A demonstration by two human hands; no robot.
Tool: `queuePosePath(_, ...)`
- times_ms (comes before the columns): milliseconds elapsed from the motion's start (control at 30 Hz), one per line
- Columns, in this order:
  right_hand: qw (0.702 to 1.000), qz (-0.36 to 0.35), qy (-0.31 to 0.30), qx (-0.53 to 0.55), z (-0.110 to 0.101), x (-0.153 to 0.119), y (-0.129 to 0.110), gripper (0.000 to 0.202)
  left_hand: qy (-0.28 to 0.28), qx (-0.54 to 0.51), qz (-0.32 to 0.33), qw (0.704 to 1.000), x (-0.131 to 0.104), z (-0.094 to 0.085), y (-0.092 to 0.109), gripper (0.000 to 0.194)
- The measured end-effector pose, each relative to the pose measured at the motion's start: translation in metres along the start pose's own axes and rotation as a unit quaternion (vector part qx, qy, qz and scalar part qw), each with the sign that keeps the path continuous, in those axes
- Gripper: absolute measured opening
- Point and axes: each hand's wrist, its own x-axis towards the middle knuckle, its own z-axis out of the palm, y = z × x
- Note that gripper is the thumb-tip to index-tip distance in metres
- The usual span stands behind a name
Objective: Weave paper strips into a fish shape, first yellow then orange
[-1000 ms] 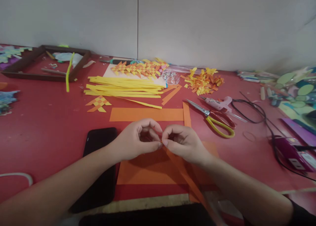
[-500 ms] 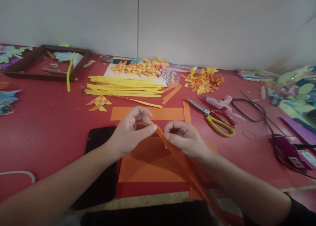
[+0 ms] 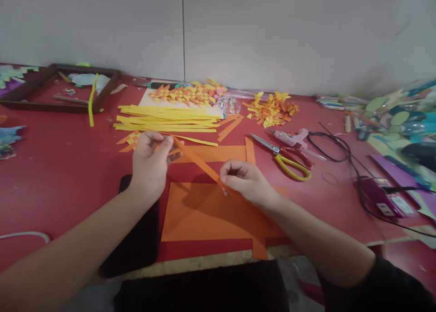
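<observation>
A narrow orange paper strip [image 3: 200,163] runs slantwise between my two hands. Its upper left end is pinched by my left hand [image 3: 151,164], which is above the top of a black phone [image 3: 136,239]. Closed on the strip's lower right part is my right hand [image 3: 247,182], over a large orange sheet [image 3: 204,216]. Behind the hands lies a wide orange band [image 3: 218,153]. A small woven orange and yellow piece [image 3: 127,141] is partly hidden by my left hand. Yellow strips [image 3: 166,119] lie farther back.
Scissors [image 3: 289,161] with red and yellow handles lie right of the hands, near a pink glue gun [image 3: 293,138] and black cable. Paper scraps [image 3: 272,110] are heaped at the back. A brown frame [image 3: 44,105] sits back left, and a purple device [image 3: 383,196] at right.
My left hand has moved left and up with the strip's end, so a longer straight length shows between the hands. My right hand stays near its place. The view has shifted slightly.
</observation>
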Motion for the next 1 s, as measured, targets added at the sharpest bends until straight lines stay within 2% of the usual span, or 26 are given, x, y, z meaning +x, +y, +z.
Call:
queuePosePath(67,1.0,-0.008,0.003,0.0,-0.001,0.0,-0.001,0.005,0.019,-0.026,-0.003,0.999,0.002,0.0,0.0,0.026)
queuePosePath(167,1.0,-0.006,0.016,0.007,-0.002,0.0,-0.002,0.006,-0.013,-0.041,-0.067,0.997,-0.002,0.004,0.0,0.026)
queuePosePath(233,1.0,-0.007,0.022,0.022,-0.003,-0.001,-0.002,0.007,-0.078,-0.001,-0.153,0.985,-0.009,0.006,-0.001,0.031)
queuePosePath(300,0.999,-0.007,0.019,0.033,-0.002,-0.001,-0.001,0.008,-0.187,0.086,-0.231,0.951,-0.018,0.008,-0.001,0.031)
queuePosePath(367,0.999,-0.003,0.004,0.035,-0.001,-0.001,0.0,0.007,-0.292,0.15,-0.239,0.914,-0.025,0.008,-0.001,0.03)
queuePosePath(433,0.999,0.0,-0.009,0.034,0.0,0.0,0.001,0.007,-0.312,0.2,-0.229,0.9,-0.029,0.008,-0.002,0.027)
queuePosePath(500,0.999,-0.004,-0.016,0.035,0.001,0.0,0.001,0.008,-0.294,0.217,-0.215,0.906,-0.031,0.008,-0.002,0.026)
queuePosePath(600,0.999,-0.005,-0.007,0.034,0.001,0.0,0.0,0.008,-0.252,0.17,-0.215,0.928,-0.03,0.009,-0.002,0.024)
queuePosePath(767,1.0,0.011,0.0,0.027,0.0,0.0,-0.001,0.007,-0.132,0.075,-0.219,0.964,-0.022,0.009,0.0,0.019)
queuePosePath(933,1.0,0.016,-0.005,0.026,-0.002,0.001,-0.001,0.005,-0.053,-0.015,-0.169,0.984,-0.005,0.006,0.005,0.009)
queuePosePath(1000,0.999,0.015,-0.008,0.034,-0.003,0.001,-0.001,0.005,-0.004,-0.048,-0.131,0.99,0.002,0.003,0.007,0.011)
